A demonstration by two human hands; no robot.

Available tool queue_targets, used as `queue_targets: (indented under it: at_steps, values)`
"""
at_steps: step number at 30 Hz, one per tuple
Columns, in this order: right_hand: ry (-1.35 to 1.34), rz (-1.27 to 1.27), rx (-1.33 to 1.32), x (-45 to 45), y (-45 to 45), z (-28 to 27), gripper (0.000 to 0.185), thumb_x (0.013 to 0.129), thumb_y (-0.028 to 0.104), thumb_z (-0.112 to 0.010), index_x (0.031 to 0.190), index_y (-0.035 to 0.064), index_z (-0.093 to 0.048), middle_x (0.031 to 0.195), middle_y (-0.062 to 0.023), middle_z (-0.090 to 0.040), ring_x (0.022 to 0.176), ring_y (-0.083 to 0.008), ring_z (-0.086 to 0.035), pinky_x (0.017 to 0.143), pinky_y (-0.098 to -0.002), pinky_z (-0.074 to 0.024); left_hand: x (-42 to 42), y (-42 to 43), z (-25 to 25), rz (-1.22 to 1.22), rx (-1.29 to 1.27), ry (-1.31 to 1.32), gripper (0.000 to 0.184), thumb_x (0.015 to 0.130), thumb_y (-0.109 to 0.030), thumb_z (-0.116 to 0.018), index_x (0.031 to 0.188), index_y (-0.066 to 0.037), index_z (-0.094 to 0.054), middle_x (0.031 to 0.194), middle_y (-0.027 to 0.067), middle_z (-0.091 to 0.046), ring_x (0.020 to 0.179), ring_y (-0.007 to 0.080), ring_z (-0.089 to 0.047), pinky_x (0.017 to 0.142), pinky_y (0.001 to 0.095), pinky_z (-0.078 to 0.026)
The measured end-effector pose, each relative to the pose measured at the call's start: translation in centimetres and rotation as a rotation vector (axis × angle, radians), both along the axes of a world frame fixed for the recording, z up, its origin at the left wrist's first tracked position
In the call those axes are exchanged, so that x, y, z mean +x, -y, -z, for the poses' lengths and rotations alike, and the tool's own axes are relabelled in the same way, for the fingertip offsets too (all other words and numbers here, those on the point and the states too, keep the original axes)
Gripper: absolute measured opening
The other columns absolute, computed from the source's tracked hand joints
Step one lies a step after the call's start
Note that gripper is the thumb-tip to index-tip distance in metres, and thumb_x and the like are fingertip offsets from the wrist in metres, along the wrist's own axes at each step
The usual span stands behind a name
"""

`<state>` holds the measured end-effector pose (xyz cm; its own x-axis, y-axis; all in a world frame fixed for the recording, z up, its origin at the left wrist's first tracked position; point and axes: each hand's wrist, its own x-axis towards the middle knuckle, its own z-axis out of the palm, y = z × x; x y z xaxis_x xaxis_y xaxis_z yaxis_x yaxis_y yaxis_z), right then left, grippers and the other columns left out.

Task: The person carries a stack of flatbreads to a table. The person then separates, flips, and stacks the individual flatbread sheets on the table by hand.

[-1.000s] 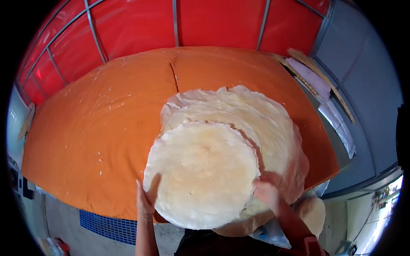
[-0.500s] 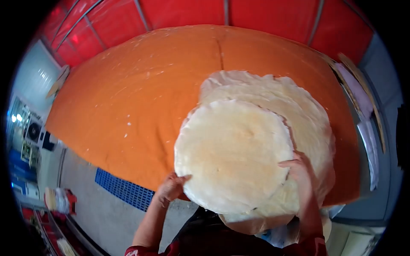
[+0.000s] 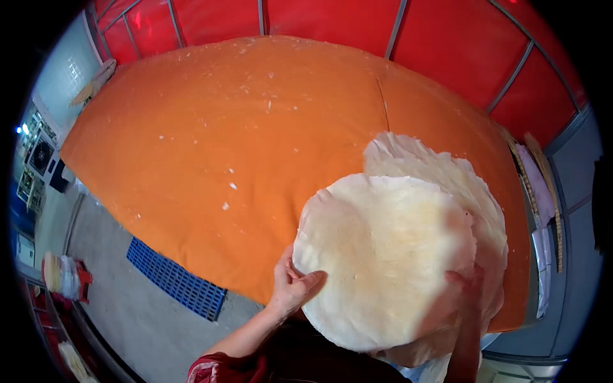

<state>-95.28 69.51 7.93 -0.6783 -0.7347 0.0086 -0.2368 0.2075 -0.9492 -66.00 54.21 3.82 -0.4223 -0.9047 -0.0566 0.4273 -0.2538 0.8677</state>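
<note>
A large round thin flatbread (image 3: 377, 268), pale with a faintly browned middle, is held low in front of me, slightly dished. My left hand (image 3: 295, 285) pinches its left rim, thumb on top and fingers beneath. At the right rim, in shadow, my right hand (image 3: 466, 287) has its thumb over the bread; its other fingers are hard to make out. Behind and below lies a stack of similar flatbreads (image 3: 440, 159) with wavy edges, on the right part of an orange cloth (image 3: 191, 147). The held bread covers much of the stack.
White crumbs dot the orange cloth. Red panels (image 3: 319, 19) with grey bars stand behind it. A blue plastic grate (image 3: 175, 277) lies on the grey floor (image 3: 108, 236) at left. Wooden-edged pieces and white wrapping (image 3: 541, 255) stand along the right side.
My view has shifted left, so the cloth and stack sit farther right. The held flatbread hangs lower and more to the right, with its surface now dished. Both hands stay at its rim.
</note>
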Motion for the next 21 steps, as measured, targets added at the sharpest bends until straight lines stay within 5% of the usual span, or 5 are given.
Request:
queue_targets:
  at_steps: [5, 7, 12, 18, 21]
  values:
    - [-0.041, -0.108, -0.252, 8.7, 12.5, -4.8, 0.040, 0.062, 0.000, -0.058, 0.101, 0.0005, -0.049, 0.094, -0.0062, -0.053, 0.086, -0.0156, -0.051, 0.075, -0.0265, -0.0408, 9.8, 12.1, -4.2, -0.046, -0.181, 0.129, 0.050, 0.063, 0.008, -0.053, 0.111, 0.000, -0.039, 0.100, 0.0087, -0.050, 0.090, 0.0156, -0.048, 0.079, 0.0272, -0.039]
    - [0.382, -0.206, -0.373, 10.4, 18.1, -0.9, 0.042, 0.063, 0.000, -0.058, 0.104, 0.0000, -0.047, 0.098, -0.0081, -0.052, 0.089, -0.0169, -0.050, 0.077, -0.0275, -0.0400, 15.6, 19.0, -2.5, 0.141, 0.385, -0.559, 0.052, 0.061, 0.008, -0.053, 0.111, 0.001, -0.039, 0.098, 0.0095, -0.052, 0.087, 0.0163, -0.050, 0.075, 0.0277, -0.041]
    - [0.615, -0.210, -0.113, 17.2, 27.5, 10.3, 0.043, 0.065, -0.001, -0.058, 0.106, 0.0011, -0.047, 0.098, -0.0097, -0.054, 0.085, -0.0198, -0.053, 0.076, -0.0310, -0.0419, 21.3, 23.9, -0.7, -0.046, -0.007, 0.385, 0.046, 0.059, 0.008, -0.056, 0.103, 0.002, -0.047, 0.094, 0.0099, -0.055, 0.083, 0.0181, -0.053, 0.072, 0.0291, -0.044]
    - [0.672, -0.259, -0.102, 18.7, 27.7, 8.9, 0.038, 0.064, 0.000, -0.056, 0.102, -0.0011, -0.049, 0.090, -0.0101, -0.057, 0.076, -0.0183, -0.056, 0.070, -0.0300, -0.0456, 25.3, 26.0, 6.3, 0.106, 0.096, 0.357, 0.008, 0.064, 0.003, -0.059, 0.069, -0.001, -0.056, 0.064, 0.0035, -0.053, 0.055, 0.0104, -0.050, 0.051, 0.0219, -0.043]
    - [0.395, -0.183, -0.279, 17.8, 28.5, 14.0, 0.035, 0.057, 0.007, -0.060, 0.090, -0.0020, -0.055, 0.076, -0.0077, -0.059, 0.069, -0.0125, -0.055, 0.062, -0.0267, -0.0458, 24.0, 25.2, 4.0, 0.055, 0.019, 0.515, 0.025, 0.072, -0.012, -0.057, 0.051, -0.008, -0.044, 0.051, -0.0026, -0.044, 0.045, 0.0049, -0.041, 0.038, 0.0184, -0.030]
